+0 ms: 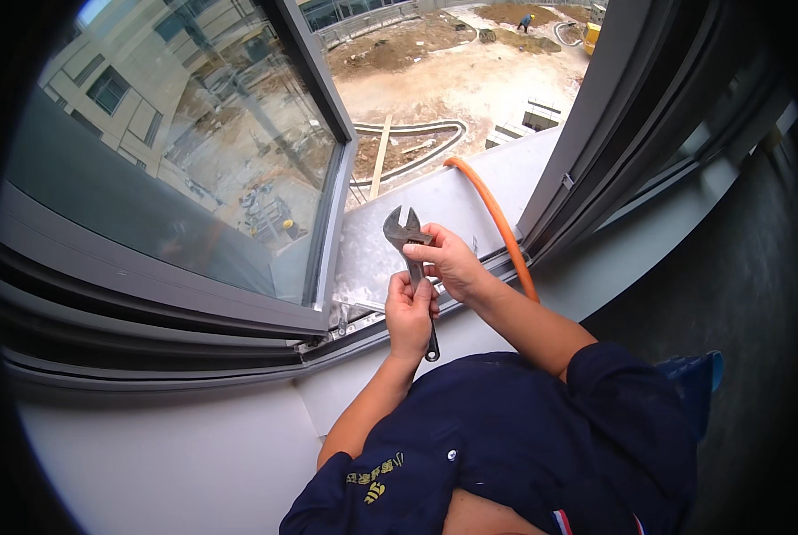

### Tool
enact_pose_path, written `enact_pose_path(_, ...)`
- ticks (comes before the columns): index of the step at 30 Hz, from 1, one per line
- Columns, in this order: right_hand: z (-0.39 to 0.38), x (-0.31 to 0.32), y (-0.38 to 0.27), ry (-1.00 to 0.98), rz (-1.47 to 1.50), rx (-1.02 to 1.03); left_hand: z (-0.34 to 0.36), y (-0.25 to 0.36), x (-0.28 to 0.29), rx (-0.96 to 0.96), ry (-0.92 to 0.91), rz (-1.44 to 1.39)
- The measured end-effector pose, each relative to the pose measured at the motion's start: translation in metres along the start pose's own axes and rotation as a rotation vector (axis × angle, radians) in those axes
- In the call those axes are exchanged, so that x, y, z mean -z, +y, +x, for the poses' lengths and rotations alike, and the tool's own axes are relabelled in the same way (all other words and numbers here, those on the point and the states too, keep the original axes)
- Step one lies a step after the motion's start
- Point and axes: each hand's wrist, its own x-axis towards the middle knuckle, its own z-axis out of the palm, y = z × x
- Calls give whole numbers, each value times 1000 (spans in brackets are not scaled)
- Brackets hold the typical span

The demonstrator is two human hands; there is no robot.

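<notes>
An adjustable wrench point(401, 229) of dark grey metal is held upright in front of the open window, its jaws pointing up and parted. My left hand point(409, 312) wraps round the handle, whose end with a hanging hole sticks out below the fist. Higher up, my right hand point(452, 260) pinches the wrench just under its head, thumb and fingers at the adjusting screw. Part of the screw is hidden by those fingers. Nothing sits between the jaws.
An open window sash point(327, 178) stands at the left, over a dark window track point(363, 334). An orange hose point(492, 209) crosses the sill point(533, 169) to the right of my hands. Outside lies a building site with a distant person point(525, 22). A blue container point(698, 383) stands behind my right arm.
</notes>
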Motion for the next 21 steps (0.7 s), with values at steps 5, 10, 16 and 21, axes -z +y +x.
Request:
enact_pose_path(5,-10,3,-7,13,-282,54,-1,-7,-5,13,-5,-8)
enact_pose_path(10,-22,17,-10,75,-56,51,1,-6,-16,52,-79,65)
enact_pose_path(16,-38,52,-13,249,-99,241,11,-22,-50,58,-222,94)
enact_pose_path(21,-50,78,-17,531,-234,380,9,-17,-84,123,-335,201)
